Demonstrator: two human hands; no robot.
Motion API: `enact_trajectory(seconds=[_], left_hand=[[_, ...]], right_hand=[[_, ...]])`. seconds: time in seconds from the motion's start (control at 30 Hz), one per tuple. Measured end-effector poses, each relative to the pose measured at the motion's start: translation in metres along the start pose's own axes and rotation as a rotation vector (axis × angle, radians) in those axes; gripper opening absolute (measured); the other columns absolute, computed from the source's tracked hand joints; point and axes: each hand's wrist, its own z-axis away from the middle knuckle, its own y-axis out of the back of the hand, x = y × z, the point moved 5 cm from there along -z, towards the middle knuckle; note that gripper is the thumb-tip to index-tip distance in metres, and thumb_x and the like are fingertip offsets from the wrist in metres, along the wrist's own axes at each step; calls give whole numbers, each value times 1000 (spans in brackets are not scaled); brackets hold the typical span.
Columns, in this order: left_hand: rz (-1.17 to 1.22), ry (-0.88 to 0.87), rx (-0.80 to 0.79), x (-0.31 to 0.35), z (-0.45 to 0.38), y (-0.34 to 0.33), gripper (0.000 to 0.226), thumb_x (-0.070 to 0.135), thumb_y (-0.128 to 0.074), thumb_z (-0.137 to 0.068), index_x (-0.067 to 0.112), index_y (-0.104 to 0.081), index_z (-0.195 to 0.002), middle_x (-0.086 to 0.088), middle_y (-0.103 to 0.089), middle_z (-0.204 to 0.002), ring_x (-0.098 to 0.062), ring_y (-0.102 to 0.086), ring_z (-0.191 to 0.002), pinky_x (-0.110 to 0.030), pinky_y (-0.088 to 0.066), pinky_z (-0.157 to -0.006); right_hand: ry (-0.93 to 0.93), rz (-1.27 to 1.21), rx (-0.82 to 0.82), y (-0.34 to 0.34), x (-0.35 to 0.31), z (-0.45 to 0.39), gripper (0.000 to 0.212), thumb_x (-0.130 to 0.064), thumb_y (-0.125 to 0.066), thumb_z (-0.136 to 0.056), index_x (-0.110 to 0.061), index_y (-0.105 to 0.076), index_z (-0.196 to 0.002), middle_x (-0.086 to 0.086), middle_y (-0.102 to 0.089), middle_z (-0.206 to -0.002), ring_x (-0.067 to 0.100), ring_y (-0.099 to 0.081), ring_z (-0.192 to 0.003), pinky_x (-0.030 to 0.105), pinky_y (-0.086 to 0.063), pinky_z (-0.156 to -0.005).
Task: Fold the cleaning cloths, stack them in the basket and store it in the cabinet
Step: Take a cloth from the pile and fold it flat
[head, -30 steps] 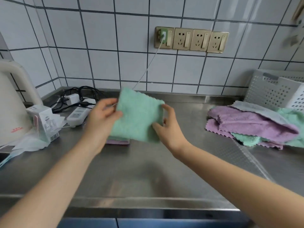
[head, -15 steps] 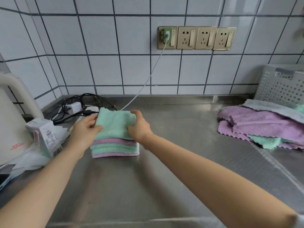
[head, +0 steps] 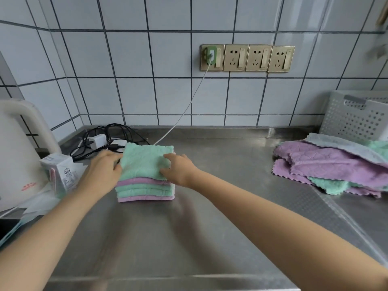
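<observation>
A stack of folded cloths [head: 146, 191], green and purple in layers, sits on the steel counter left of centre. A folded green cloth [head: 144, 160] lies on top. My left hand [head: 100, 173] rests against the stack's left edge, fingers touching the green cloth. My right hand [head: 178, 170] presses on the cloth's right side with fingers spread. At the right lies a loose pile of unfolded cloths [head: 336, 164], purple, green and grey. Behind that pile stands a grey perforated basket [head: 354, 116].
A white kettle [head: 19, 154] and a small carton [head: 59, 173] stand at the left. Black cables and a white charger [head: 97, 141] lie behind the stack. A white cord runs up to the wall sockets [head: 247, 58]. The counter's front edge [head: 168, 279] is near me.
A second ago I held the green cloth up in both hands. It came down onto the stack, and both hands now rest on it.
</observation>
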Motion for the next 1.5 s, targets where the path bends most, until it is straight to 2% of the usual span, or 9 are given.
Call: enact_trajectory(seconds=[0.2,0.4,0.67,0.93,1.1,1.23,1.33,1.43,1.5], left_hand=[[79,-158,64,59,-1,2,34,10,-53,-89,12,-61,-122,-4,-64,-118,-27,-53,-115,-38,-40,-99],[207,-249,5,160,35,-32,31,18,-53,-89,22,-62,-118,5,-69,-106,-22,-58,-106,-37,-44,-92],[348,-386,-158,289,77,-115,28,15,-57,-86,20,-66,-112,7,-70,-94,-21,-59,-100,-36,-46,-89],[315,-504,-310,392,74,-188,27,21,-53,-90,17,-65,-114,0,-66,-113,-20,-57,-107,-35,-48,-88],[233,-639,-378,453,71,-224,37,18,-52,-92,10,-54,-128,-6,-55,-133,-22,-47,-124,-36,-39,-103],[163,-670,-400,473,72,-256,48,24,-49,-95,11,-41,-140,-5,-35,-151,-19,-27,-141,-34,-22,-116],[178,-654,-428,470,71,-269,50,28,-47,-95,13,-37,-142,-4,-31,-154,-19,-27,-141,-36,-23,-115],[155,-665,-418,469,65,-266,50,33,-46,-95,17,-37,-142,-1,-37,-150,-24,-40,-132,-40,-33,-108],[142,-652,-369,475,57,-260,48,37,-46,-94,20,-39,-139,-2,-46,-142,-26,-48,-123,-41,-39,-100]], right_hand=[[33,90,37,31,27,35,57,-23,-52,-92,-6,-29,-141,16,-56,-128,33,-52,-114,39,-44,-96],[36,187,177,93,98,109,54,-25,-54,-92,-13,-34,-140,6,-59,-125,23,-53,-117,27,-38,-96],[-244,394,331,185,252,199,35,-20,-53,-90,-11,-53,-124,5,-66,-113,26,-60,-106,33,-47,-87],[-448,580,484,262,351,234,30,-14,-56,-88,-9,-56,-118,13,-54,-117,33,-52,-107,40,-48,-85],[-312,759,303,244,359,220,32,-31,-63,-86,-11,-61,-111,8,-53,-115,29,-52,-110,40,-51,-77],[-306,866,341,226,367,206,51,-46,-87,-54,-9,-67,-83,8,-64,-85,31,-65,-82,40,-51,-48],[-260,913,406,229,369,195,44,-30,-93,-39,-11,-62,-64,5,-61,-66,29,-63,-62,33,-46,-41],[-252,821,428,238,363,190,19,-20,-79,-64,-10,-63,-63,6,-64,-66,30,-63,-66,30,-42,-51],[-203,795,551,246,353,189,8,-14,-68,-76,-13,-64,-70,4,-65,-72,29,-62,-71,29,-39,-57]])
